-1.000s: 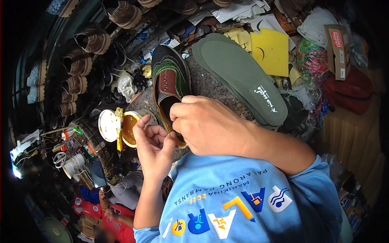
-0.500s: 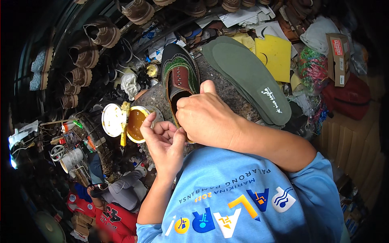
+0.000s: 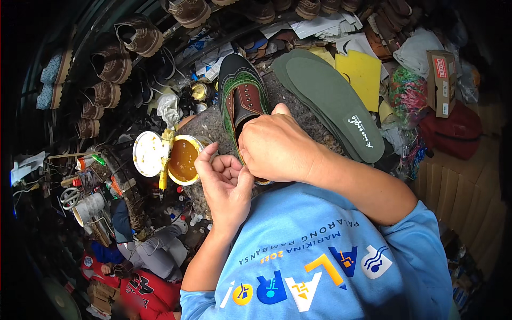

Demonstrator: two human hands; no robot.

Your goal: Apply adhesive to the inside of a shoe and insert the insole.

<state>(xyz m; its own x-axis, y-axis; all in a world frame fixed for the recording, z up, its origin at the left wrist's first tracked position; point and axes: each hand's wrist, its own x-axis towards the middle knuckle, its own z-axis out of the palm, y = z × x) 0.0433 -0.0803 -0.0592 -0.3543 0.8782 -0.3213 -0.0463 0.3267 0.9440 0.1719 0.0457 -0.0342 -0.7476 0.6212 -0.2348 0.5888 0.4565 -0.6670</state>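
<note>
Head view: one multicoloured wingtip shoe [image 3: 247, 98], right of the open amber-filled tub [image 3: 187, 183]; right hand [image 3: 278, 146] curled over the shoe's opening, left hand [image 3: 225, 184] half-curled nearer the tub, any pinch hidden.

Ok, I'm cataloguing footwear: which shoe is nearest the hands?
The black-toed shoe with green and maroon panels; the left hand and right hand are at its heel end. The brown shoes, upper left, sit farther away.
</note>
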